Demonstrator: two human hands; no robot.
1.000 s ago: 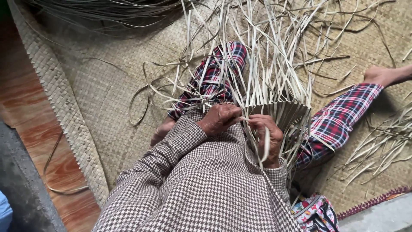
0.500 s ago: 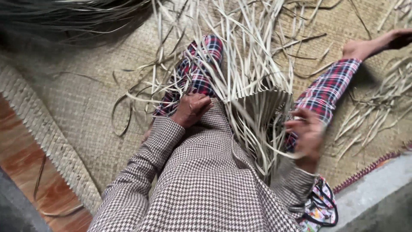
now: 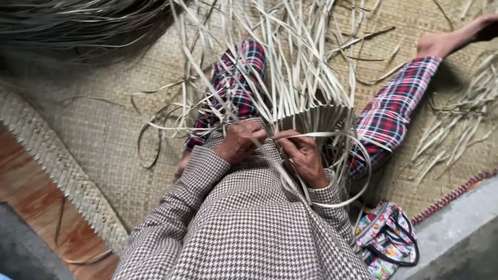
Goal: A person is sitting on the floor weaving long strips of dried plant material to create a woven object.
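I sit on a woven straw mat point(image 3: 98, 135) with a half-woven piece of pale straw point(image 3: 319, 116) standing between my legs in red and blue plaid trousers. Long loose strips point(image 3: 290, 46) fan up and away from it. My left hand point(image 3: 239, 142) pinches strips at the near left edge of the weave. My right hand point(image 3: 303, 155) grips one long pale strip point(image 3: 332, 136) that runs right and loops down around my wrist. Both sleeves are brown and white houndstooth.
A colourful patterned bag point(image 3: 386, 238) with dark handles lies at my right hip beside a grey concrete edge point(image 3: 456, 233). Loose straw point(image 3: 456, 129) is scattered at the right; a dark bundle of straw point(image 3: 67, 26) lies top left. Reddish wooden floor point(image 3: 36, 197) borders the mat at left.
My right hand came back from the right side to the weave, drawing a long strip across. My left hand stayed at the weave's near edge. The camera shifted slightly.
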